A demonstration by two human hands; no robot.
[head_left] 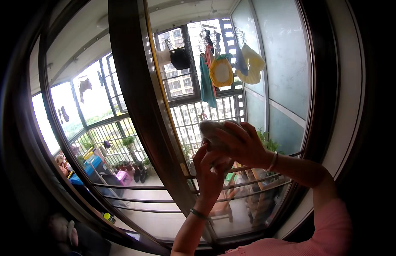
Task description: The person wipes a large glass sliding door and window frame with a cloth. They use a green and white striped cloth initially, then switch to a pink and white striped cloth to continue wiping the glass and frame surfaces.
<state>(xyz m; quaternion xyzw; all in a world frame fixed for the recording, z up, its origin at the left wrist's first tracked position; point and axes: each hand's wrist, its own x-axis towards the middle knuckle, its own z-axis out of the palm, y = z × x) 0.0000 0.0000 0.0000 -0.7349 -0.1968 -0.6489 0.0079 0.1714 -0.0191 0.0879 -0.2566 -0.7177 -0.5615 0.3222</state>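
Observation:
Both my hands are raised close together in front of the sliding glass window. A bunched greyish cloth [209,127] is between them, its pale edge showing above the fingers. My right hand [245,145] has its fingers wrapped over the cloth from the right. Below it, my left hand [211,173] closes on the lower part of the same bundle. Most of the cloth is hidden behind the fingers and in shadow. A dark bangle [199,214] circles my left wrist, and a pale bracelet [273,162] my right.
A dark window frame post [140,106] rises just left of my hands. Horizontal rails [138,200] cross the lower panes. Beyond the glass is a balcony with hanging laundry [221,72], potted plants [129,164] and a blue box [92,164]. A yellow container [108,217] stands at lower left.

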